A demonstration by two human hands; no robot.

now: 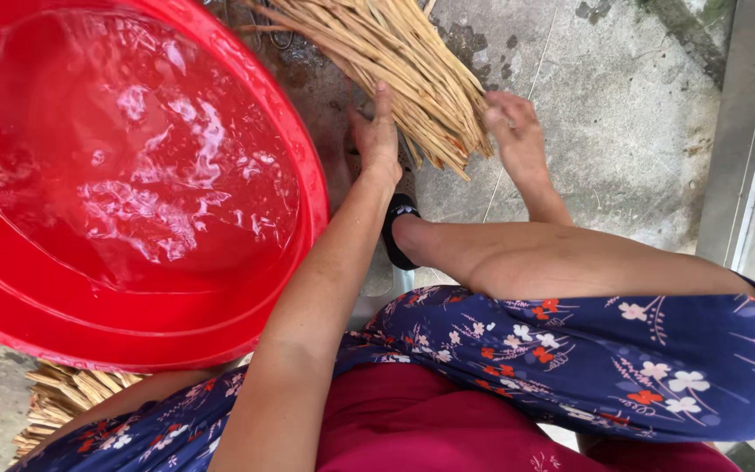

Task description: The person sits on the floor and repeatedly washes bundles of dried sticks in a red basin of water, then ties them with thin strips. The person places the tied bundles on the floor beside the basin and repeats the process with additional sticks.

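Left hand [376,135] pressing flat, fingers extended, against underside of tan stick bundle [395,61]; right hand [510,129] gripping bundle's end edge. Bundle lying on concrete floor [622,114], beside water-filled red basin [133,192]. Advice: keeping stick ends squared, both hands steadying.

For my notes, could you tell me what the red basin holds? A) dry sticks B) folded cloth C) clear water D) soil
C: the red basin holds clear, rippling water, while the bundle of tan sticks lies outside it, between the left hand and right hand.
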